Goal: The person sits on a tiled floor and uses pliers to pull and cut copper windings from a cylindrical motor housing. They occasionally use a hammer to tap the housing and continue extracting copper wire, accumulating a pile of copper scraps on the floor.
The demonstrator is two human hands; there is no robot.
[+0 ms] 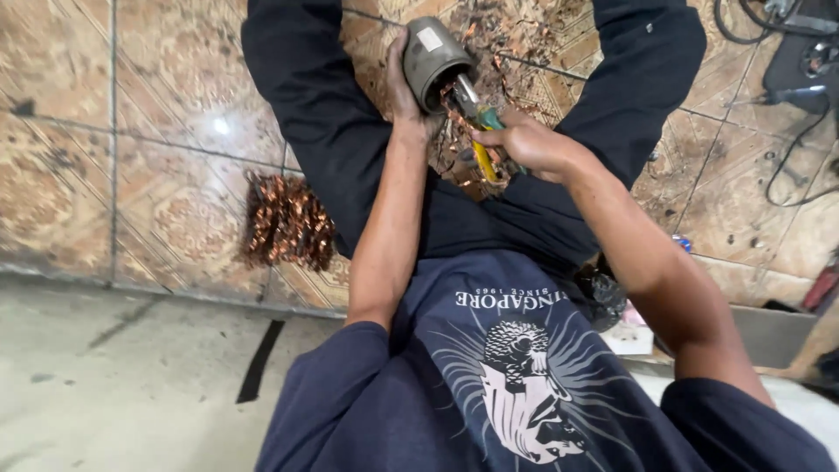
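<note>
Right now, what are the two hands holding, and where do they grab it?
The left hand grips the grey metal cylinder by its side. The right hand holds pliers by their handles.

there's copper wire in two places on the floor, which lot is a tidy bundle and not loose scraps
The copper bundle on the tiles outside the leg on the picture's left. The other copper is loose scraps scattered between the legs, by the grey motor housing.

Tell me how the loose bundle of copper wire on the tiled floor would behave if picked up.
The loose bundle of copper wire would probably sag and shed strands, since it lies as a tangled heap with frayed ends. It likely feels heavy for its size, being dense metal. It seems unlikely to roll, as it sits flat and spread on the tiled floor.
</note>
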